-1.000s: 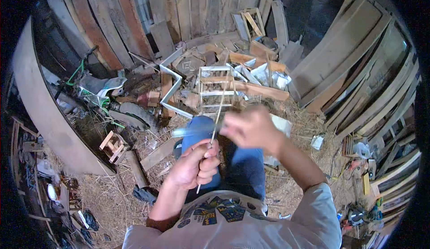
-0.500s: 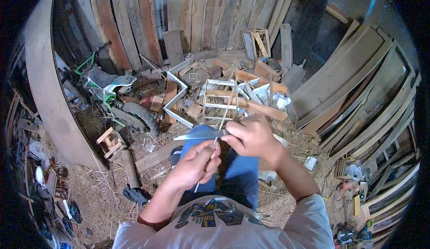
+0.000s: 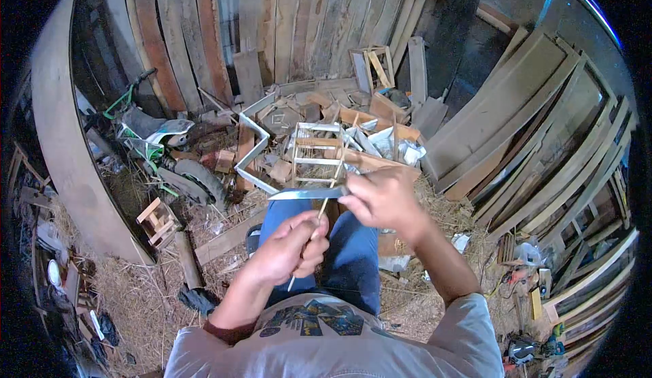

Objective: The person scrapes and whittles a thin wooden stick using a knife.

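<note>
My left hand (image 3: 293, 245) is closed around a thin wooden stick (image 3: 323, 208), which slants up and away to the right, its lower end poking out below my fist. My right hand (image 3: 384, 201) grips a knife at its handle, which my fingers mostly hide. The knife's blade (image 3: 305, 193) points left and lies across the stick, just above my left hand. Both hands are over my knees, in blue trousers (image 3: 353, 259).
Beyond my knees lie a small wooden frame (image 3: 318, 144), a zigzag white strip (image 3: 255, 150) and scrap wood. A green and white motorbike (image 3: 156, 137) stands at the left. Boards (image 3: 502, 99) lean at the right. Straw (image 3: 136, 310) covers the floor.
My right hand and the knife have moved a little up the stick, away from my left hand. My left hand keeps its hold. The whole view has shifted slightly.
</note>
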### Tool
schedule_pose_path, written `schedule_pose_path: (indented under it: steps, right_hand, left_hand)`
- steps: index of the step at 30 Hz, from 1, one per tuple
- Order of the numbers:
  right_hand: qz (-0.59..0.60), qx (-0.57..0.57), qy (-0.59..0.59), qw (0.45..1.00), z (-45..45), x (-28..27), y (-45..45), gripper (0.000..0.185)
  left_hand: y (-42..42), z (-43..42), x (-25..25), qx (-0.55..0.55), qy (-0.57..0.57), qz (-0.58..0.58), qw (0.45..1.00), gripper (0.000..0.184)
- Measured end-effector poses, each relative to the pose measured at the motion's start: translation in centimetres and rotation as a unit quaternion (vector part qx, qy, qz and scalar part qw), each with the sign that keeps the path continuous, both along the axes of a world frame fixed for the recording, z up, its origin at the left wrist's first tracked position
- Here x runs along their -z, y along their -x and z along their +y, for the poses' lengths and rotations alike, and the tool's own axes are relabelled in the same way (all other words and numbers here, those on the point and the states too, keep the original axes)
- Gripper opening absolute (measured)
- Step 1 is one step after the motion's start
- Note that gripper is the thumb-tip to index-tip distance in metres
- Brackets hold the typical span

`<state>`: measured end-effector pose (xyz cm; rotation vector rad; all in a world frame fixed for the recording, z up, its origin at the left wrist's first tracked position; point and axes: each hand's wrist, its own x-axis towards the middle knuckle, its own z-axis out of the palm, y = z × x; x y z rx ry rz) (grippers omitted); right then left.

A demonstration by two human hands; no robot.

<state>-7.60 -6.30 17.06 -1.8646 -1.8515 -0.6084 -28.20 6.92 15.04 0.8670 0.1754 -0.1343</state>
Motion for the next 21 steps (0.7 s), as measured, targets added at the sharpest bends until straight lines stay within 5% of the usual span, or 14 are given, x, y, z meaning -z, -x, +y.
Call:
schedule_pose_path:
  steps: [7,11,14,21]
  right_hand:
    - [-0.019,-0.016,-0.019,1.0,0.2,0.3,0.1,0.032]
    - [0.066,0.127,-0.014,0.99,-0.7,0.0,-3.3,0.025]
    - [0.049,-0.01,0.026,0.998,-0.9,0.0,-1.2,0.024]
    - [0.143,-0.009,0.028,0.989,0.1,0.9,-0.2,0.019]
  left_hand:
    - [0.8,-0.3,0.4,-0.019,0.023,-0.01,0.999,0.021]
    - [0.8,-0.2,0.7,-0.03,0.029,-0.01,0.999,0.02]
    - [0.4,0.0,0.7,-0.004,0.053,-0.017,0.998,0.022]
    - [-1.2,0.4,1.3,-0.039,-0.015,-0.017,0.999,0.027]
